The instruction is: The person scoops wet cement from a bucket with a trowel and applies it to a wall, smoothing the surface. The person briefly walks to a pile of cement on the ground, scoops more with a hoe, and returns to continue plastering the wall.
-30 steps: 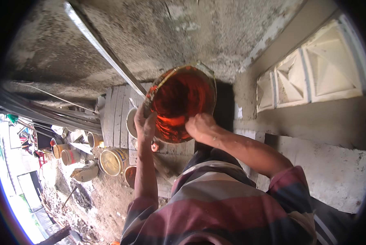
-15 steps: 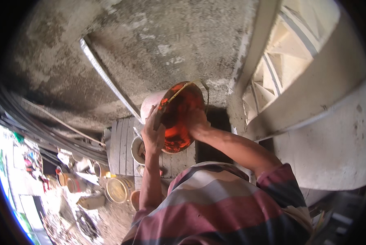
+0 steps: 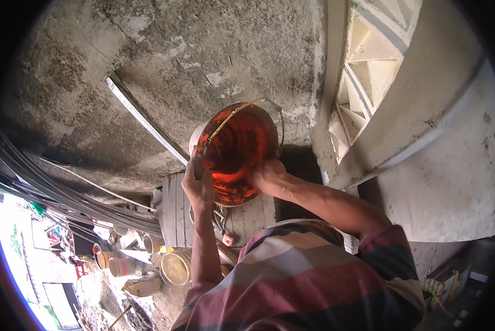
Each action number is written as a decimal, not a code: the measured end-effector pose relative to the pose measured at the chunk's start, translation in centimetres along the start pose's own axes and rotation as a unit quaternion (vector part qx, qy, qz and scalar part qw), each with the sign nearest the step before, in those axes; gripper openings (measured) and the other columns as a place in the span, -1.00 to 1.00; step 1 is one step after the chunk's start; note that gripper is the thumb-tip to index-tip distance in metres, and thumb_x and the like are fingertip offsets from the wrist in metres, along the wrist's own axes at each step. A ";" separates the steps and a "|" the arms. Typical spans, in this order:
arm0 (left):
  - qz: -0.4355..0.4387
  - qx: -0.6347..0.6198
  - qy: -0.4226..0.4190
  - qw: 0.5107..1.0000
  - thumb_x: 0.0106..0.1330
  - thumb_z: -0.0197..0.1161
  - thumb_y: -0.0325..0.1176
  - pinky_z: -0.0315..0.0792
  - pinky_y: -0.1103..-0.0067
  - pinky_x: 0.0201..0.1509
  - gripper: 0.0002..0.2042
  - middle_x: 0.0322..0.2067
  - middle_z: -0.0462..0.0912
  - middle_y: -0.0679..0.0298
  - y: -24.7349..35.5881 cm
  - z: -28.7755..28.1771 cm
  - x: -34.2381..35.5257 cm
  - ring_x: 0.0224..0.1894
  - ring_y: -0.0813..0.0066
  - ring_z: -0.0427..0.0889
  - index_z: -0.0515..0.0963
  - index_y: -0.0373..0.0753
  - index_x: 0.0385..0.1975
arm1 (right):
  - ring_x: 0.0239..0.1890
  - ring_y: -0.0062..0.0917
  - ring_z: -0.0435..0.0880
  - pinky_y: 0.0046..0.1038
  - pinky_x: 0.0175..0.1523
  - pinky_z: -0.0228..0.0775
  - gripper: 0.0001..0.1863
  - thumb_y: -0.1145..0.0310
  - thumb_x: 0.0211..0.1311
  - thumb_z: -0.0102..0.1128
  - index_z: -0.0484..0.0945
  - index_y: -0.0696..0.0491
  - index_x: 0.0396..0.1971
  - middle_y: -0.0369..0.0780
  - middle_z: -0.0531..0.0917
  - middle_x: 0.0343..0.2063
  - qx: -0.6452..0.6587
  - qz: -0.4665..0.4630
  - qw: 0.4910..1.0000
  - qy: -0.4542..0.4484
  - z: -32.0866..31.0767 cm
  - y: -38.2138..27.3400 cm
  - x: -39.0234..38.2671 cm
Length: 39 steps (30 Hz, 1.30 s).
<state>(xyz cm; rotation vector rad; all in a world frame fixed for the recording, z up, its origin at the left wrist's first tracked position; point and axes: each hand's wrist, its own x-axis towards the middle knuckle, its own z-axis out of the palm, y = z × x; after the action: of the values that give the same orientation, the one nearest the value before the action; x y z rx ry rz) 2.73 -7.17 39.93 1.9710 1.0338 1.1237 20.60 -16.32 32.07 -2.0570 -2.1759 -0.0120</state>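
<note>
Hands (image 3: 199, 187) at tilted bucket (image 3: 241, 135) — red inside

The left forearm (image 3: 206, 243) reaches almost straight ahead, the left hand (image 3: 199, 188) bent into a grip at its end. The right forearm (image 3: 325, 202) slants forward and inward, and the right hand (image 3: 269, 176) sits near the left, its fingertips hidden.

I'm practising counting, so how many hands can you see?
2: the left hand grips the left rim of the red-stained bucket, and the right hand is at the lower right of its mouth, fingers partly hidden. No others show.
</note>
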 end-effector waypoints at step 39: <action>0.061 0.049 0.009 0.997 0.11 -0.02 -0.65 0.22 0.23 0.45 -0.42 0.23 0.56 0.02 2.0 1.1 0.0 0.33 0.24 0.51 0.55 -0.23 0.21 | 0.01 -0.22 0.72 -0.23 0.05 0.62 -0.55 0.36 0.35 -0.01 0.53 0.09 0.21 -0.06 0.66 0.06 0.187 0.238 0.952 -0.049 -9.7 3.0 5.5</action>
<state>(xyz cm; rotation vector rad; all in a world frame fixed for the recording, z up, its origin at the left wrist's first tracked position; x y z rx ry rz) 4.35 -8.25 41.06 2.1294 1.0061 1.1767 24.34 -11.74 42.02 -2.3124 -1.5131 0.5207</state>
